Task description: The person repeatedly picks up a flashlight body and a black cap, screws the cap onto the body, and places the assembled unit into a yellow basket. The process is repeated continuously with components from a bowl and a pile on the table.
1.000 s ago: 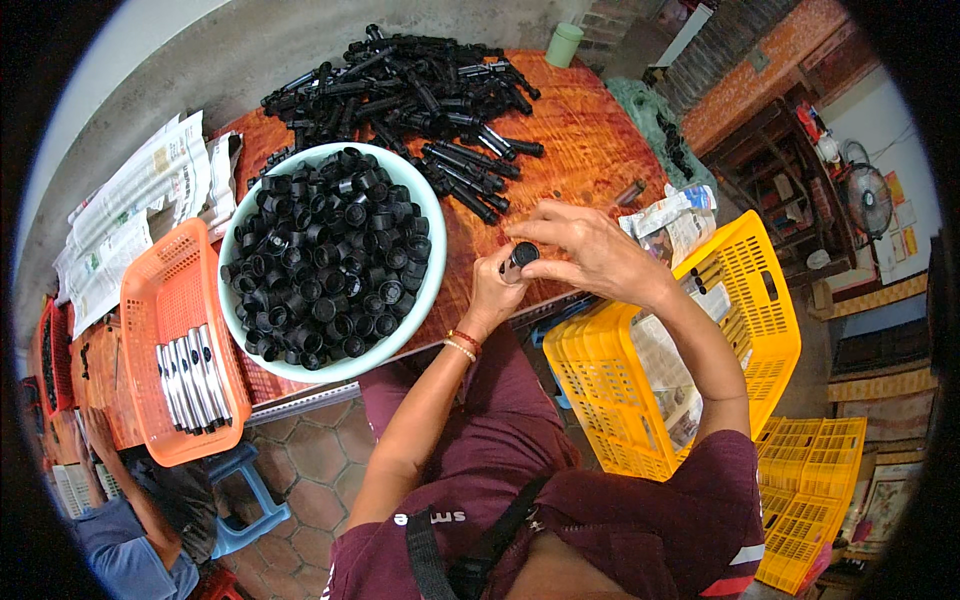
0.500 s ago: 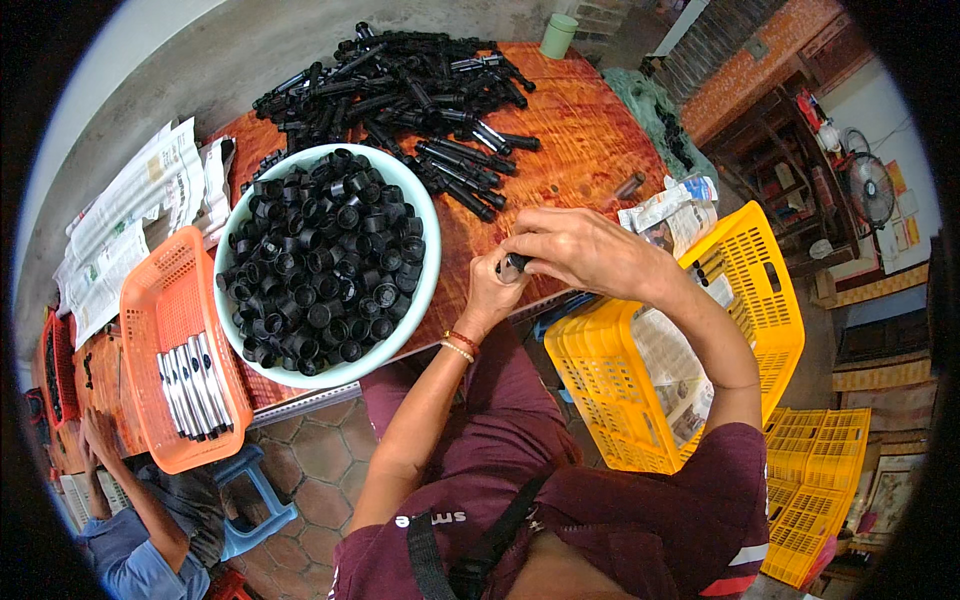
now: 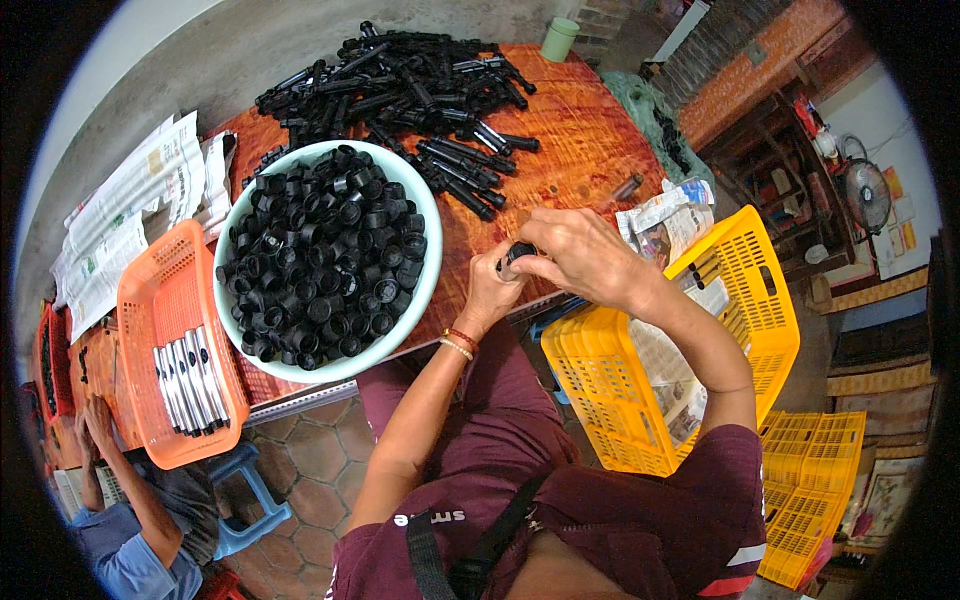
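Note:
Over the table's front edge my two hands meet around a small black cylindrical part (image 3: 516, 254). My left hand (image 3: 492, 287) is closed round it from below. My right hand (image 3: 585, 255) has its thumb and fingers closed on the upper end; most of the part is hidden between them. Left of my hands is a pale green basin (image 3: 430, 255) heaped with short black ring-shaped caps (image 3: 325, 255). Behind it spreads a pile of long black tubes (image 3: 400, 95), several of them lying side by side at its near edge (image 3: 462, 172).
An orange basket (image 3: 135, 300) with several silver tubes (image 3: 190, 375) stands left of the basin, by newspapers (image 3: 140, 215). At my right is a yellow crate (image 3: 600, 385) lined with newspaper. Another person's hands (image 3: 98, 425) work at lower left. A green cup (image 3: 559, 40) stands at the back.
My right hand has turned slightly on the black part, and more of its dark end shows. The other person's hands have shifted a little. The rest stays in place.

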`<state>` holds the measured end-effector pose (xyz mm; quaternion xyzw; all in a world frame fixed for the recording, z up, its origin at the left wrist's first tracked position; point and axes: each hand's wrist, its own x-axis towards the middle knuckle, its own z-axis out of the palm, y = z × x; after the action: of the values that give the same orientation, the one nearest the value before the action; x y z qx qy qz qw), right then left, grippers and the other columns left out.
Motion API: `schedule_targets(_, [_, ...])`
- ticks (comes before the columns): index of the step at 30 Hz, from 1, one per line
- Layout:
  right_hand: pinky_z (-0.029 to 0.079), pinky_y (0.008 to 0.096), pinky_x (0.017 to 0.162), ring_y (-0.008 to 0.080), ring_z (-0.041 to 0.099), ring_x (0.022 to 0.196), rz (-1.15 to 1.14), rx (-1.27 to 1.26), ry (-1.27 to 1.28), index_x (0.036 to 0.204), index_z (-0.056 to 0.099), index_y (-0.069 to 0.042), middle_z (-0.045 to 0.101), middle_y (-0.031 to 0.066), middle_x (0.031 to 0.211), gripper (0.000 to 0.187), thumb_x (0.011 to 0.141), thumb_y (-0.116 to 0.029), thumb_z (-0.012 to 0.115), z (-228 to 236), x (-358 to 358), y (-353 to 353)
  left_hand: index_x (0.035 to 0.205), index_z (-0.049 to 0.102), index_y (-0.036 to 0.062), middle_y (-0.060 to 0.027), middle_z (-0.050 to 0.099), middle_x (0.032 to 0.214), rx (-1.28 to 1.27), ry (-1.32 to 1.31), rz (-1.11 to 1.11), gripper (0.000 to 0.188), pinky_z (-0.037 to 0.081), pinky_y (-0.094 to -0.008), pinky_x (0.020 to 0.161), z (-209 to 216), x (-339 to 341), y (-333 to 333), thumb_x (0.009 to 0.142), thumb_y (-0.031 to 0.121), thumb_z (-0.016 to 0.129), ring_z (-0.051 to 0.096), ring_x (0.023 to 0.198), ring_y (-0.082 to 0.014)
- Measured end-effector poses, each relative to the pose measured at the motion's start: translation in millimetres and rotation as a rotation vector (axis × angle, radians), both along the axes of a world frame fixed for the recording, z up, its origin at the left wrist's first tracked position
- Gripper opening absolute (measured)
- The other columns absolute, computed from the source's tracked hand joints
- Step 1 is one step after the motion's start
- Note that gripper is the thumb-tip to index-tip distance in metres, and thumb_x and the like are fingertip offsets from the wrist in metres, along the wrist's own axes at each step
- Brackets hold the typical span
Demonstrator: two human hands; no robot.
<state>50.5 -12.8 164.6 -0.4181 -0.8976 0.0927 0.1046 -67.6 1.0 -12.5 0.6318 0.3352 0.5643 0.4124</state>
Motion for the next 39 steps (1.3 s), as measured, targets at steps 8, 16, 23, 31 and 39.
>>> schedule_targets(8, [0.048, 0.0477, 0.069, 0.0396, 0.06, 0.079, -0.122, -0.008, 0.064, 0.08, 0.063, 0.001, 0.061, 0.02, 0.079, 0.035, 0.085, -0.034, 0.063, 10, -10, 2, 0.082, 0.06, -0.0008, -0.0128, 0.06, 0.064, -0.003, 0.041, -0.015, 0.013, 0.047, -0.0319, 0.055, -5, -2, 1, 0.076, 0.006, 0.07, 0.061, 0.056, -0.02])
schedule_targets(16, [0.048, 0.0486, 0.068, 0.0397, 0.063, 0.078, -0.073, -0.215, 0.032, 0.078, 0.068, -0.001, 0.065, 0.0209, 0.079, 0.054, 0.093, -0.049, 0.047, -18, -50, 42, 0.105, 0.062, 0.0009, -0.0123, 0.067, 0.099, -0.09, -0.065, -0.071, 0.027, 0.049, -0.0369, 0.083, -10, 0, -1, 0.083, 0.014, 0.069, 0.064, 0.094, -0.0226])
schedule_targets(23, [0.049, 0.051, 0.067, 0.0416, 0.063, 0.073, -0.001, -0.237, -0.134, 0.073, 0.067, 0.004, 0.064, 0.0244, 0.074, 0.066, 0.092, -0.054, 0.044, -38, -67, 42, 0.126, 0.048, 0.0044, -0.0097, 0.051, 0.124, -0.071, 0.082, -0.162, 0.041, 0.038, -0.0353, 0.099, -48, 4, -3, 0.089, 0.013, 0.063, 0.047, 0.117, -0.0198])
schedule_targets(31, [0.052, 0.047, 0.066, 0.0384, 0.066, 0.073, -0.019, -0.123, -0.15, 0.074, 0.07, 0.003, 0.066, 0.0224, 0.074, 0.061, 0.092, -0.051, 0.047, -58, -65, 42, 0.119, 0.053, 0.003, -0.0077, 0.056, 0.112, -0.06, 0.099, -0.152, 0.033, 0.042, -0.0335, 0.092, -37, 4, 2, 0.089, 0.013, 0.063, 0.052, 0.107, -0.0171])
schedule_targets(39, [0.053, 0.0417, 0.071, 0.0356, 0.066, 0.072, -0.174, -0.494, 0.217, 0.084, 0.071, 0.003, 0.066, 0.0229, 0.076, 0.069, 0.091, -0.059, 0.043, -60, -56, 58, 0.105, 0.059, 0.001, -0.0043, 0.059, 0.092, -0.071, 0.11, -0.036, 0.023, 0.047, -0.0312, 0.079, -18, 0, -2, 0.087, 0.014, 0.064, 0.057, 0.09, -0.0143])
